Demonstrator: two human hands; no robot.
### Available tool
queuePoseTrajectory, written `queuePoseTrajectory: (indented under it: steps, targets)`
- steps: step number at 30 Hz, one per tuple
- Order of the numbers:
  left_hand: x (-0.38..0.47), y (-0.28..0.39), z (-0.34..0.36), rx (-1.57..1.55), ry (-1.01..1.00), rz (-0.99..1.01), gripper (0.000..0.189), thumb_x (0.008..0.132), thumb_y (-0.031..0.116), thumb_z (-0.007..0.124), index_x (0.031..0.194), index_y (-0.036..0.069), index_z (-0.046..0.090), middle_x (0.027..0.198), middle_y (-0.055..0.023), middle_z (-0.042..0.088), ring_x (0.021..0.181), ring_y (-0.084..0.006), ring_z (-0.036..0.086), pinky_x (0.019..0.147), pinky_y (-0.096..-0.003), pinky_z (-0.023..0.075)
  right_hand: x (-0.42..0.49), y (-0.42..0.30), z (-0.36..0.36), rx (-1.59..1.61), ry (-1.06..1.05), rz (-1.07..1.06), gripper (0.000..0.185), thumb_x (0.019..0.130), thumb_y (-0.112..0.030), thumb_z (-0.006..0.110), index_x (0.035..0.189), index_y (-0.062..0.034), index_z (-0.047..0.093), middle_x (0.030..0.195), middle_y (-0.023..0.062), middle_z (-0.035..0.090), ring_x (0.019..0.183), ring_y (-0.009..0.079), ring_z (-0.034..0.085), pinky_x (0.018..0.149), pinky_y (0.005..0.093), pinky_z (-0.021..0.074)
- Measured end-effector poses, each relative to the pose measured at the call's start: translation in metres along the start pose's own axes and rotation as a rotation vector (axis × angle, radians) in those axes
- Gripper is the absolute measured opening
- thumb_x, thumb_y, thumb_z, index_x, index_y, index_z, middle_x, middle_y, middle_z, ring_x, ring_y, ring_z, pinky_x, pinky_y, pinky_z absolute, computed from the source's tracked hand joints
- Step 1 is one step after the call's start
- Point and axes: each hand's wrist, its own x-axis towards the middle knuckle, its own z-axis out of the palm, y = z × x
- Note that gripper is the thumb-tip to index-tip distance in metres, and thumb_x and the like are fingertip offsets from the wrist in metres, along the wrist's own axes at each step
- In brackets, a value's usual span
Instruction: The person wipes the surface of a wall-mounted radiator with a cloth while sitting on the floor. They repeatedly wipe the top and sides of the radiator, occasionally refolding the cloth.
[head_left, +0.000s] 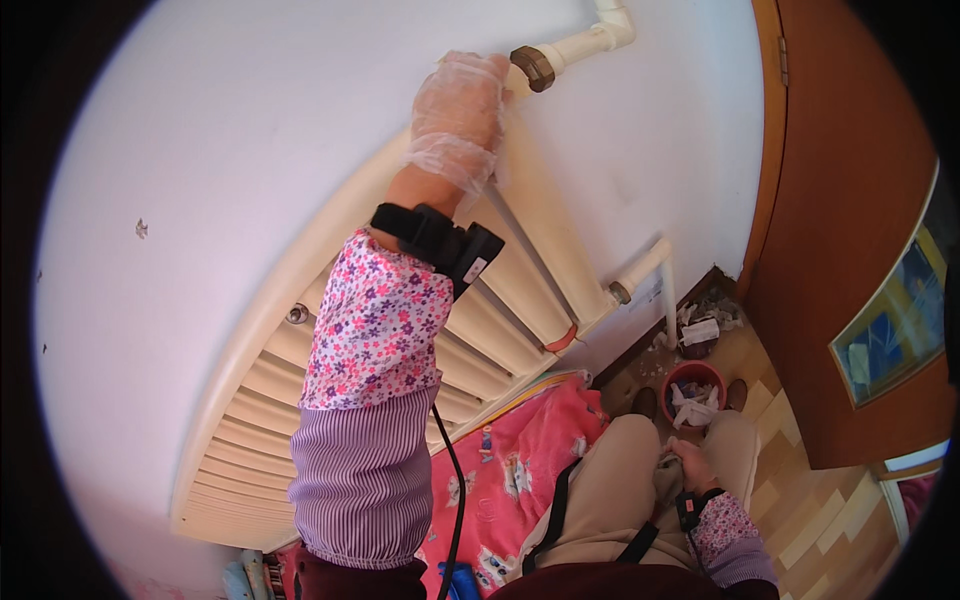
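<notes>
My left hand (461, 112), in a thin clear plastic glove, reaches up to the top corner of a cream radiator (551, 217). Its fingers curl over the corner beside the brown pipe nut (532, 69); what lies under the palm is hidden. A black strap with a small device is on that wrist. Low at the right, my right hand (691, 463) is closed on a greyish cloth (667, 480) between my knees. Both arms wear floral and striped sleeve covers.
A red bucket (694, 367) holding crumpled scraps stands between my feet. Debris (716, 311) lies in the corner by the lower pipe (646, 266). A pink patterned blanket (517, 442) lies below the radiator. A brown door (840, 247) stands at the right.
</notes>
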Motion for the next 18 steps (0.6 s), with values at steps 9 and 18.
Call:
queuePoseTrajectory:
  steps: [9, 18]
  targets:
    - [0.039, 0.026, 0.006, 0.01, -0.342, -0.282, 0.021, 0.091, 0.023, 0.059, 0.102, 0.004, 0.061, 0.097, -0.0124, 0.07, 0.091, -0.0311, 0.069, 0.076, -0.0399, 0.0545, -0.001, -0.004, -0.006, 0.026, -0.052, 0.043, 0.036, 0.102, -0.033, 0.049, 0.097, -0.0013, 0.065, 0.094, 0.0113, 0.068, 0.087, 0.0236, 0.065, 0.08, 0.0368, 0.053]
    - [0.032, 0.002, -0.017, -0.175, -0.461, -0.273, 0.021, 0.087, 0.024, 0.063, 0.1, 0.011, 0.073, 0.099, -0.0095, 0.073, 0.094, -0.0268, 0.071, 0.076, -0.0379, 0.0548, -0.025, 0.007, -0.025, -0.127, 0.007, -0.101, 0.033, 0.097, -0.027, 0.051, 0.099, 0.0015, 0.066, 0.098, 0.0123, 0.068, 0.09, 0.0234, 0.065, 0.083, 0.036, 0.0527]
